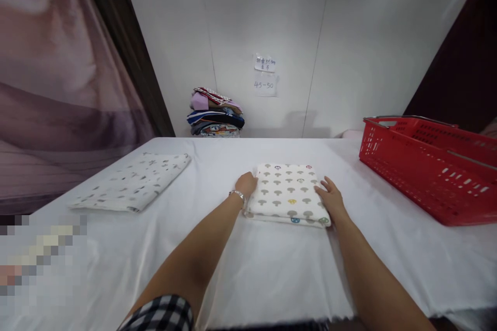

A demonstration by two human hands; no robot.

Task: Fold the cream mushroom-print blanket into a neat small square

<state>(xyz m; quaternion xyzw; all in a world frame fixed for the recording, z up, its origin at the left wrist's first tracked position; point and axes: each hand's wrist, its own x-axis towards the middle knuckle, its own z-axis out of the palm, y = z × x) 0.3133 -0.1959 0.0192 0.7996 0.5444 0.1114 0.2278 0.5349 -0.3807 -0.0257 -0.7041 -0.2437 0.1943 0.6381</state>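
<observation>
A folded white cloth with a print of grey mushrooms and a few coloured ones lies flat in the middle of the table. My left hand, a bracelet on its wrist, is closed at the cloth's left edge; some of its fingertips are hidden there. At the right edge, my right hand touches the cloth with its fingers spread. Farther left lies another folded white cloth, patterned with small grey and black marks, away from both hands.
A red plastic basket with a metal handle stands at the table's right. Behind the far edge rises a stack of folded fabrics. Paper labels hang on the wall, and a pink curtain drapes the left side. A white sheet covers the table.
</observation>
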